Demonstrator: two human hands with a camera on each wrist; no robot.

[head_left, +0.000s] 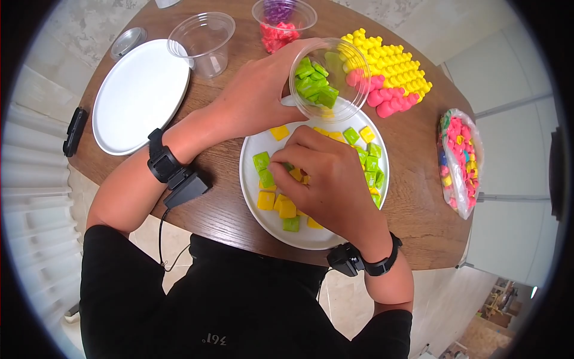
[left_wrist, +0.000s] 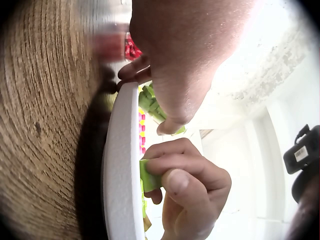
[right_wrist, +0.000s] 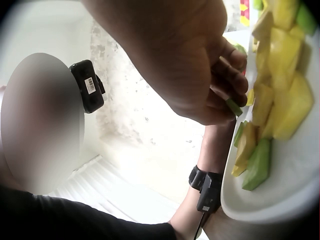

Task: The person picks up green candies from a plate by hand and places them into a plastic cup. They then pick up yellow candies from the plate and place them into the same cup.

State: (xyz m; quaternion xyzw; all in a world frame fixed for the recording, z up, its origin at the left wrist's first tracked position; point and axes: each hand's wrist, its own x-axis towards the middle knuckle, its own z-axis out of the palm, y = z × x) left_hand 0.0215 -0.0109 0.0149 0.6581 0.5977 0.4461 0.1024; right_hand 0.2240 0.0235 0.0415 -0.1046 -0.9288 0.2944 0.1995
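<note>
My left hand (head_left: 257, 93) grips a clear plastic cup (head_left: 348, 63), tilted over the far part of a white round plate (head_left: 320, 240). Inside the cup lie several green squares (head_left: 310, 81). Over the plate's left half my right hand (head_left: 338, 179) pinches a green square piece (left_wrist: 151, 176) between thumb and fingers; the right wrist view shows its edge at the fingertips. Yellow squares (head_left: 287, 207) and more green squares (head_left: 372, 163) are spread across the plate, some stacked on others. My right hand hides the middle of the plate.
An oval white plate (head_left: 140, 99) lies at the left beside an upright clear cup (head_left: 203, 48). Farther back, another cup (head_left: 284, 15) holds red and purple pieces. Yellow and pink bear-shaped figures (head_left: 388, 66) stand in rows behind. A bag of colourful pieces (head_left: 461, 161) lies right.
</note>
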